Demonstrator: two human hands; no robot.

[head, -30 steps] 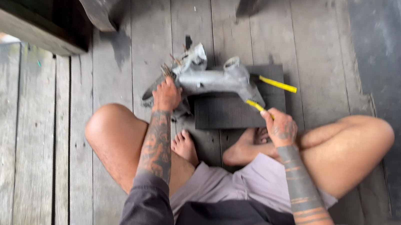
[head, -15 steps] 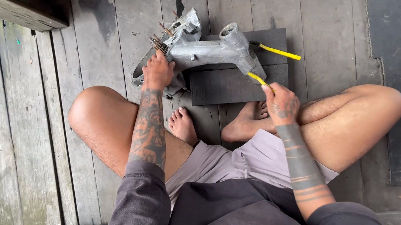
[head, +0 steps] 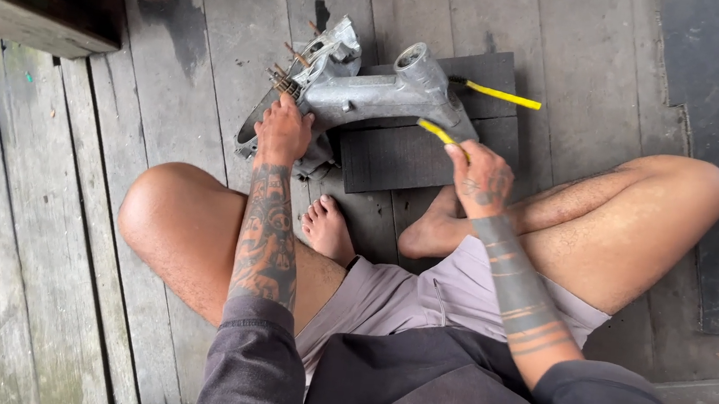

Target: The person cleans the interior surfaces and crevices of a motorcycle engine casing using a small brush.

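The left hand point(head: 282, 133) is closed over the near edge of a grey cast-metal engine casing with a long tubular arm point(head: 363, 94), which lies on the weathered grey plank floor point(head: 59, 222) just ahead of both hands. The right hand point(head: 481, 178) pinches the near end of a thin yellow-handled tool point(head: 436, 131), its tip touching the casing's arm. Beyond the right hand, a second yellow-handled tool point(head: 500, 94) lies on a dark square mat point(head: 401, 157) under the casing.
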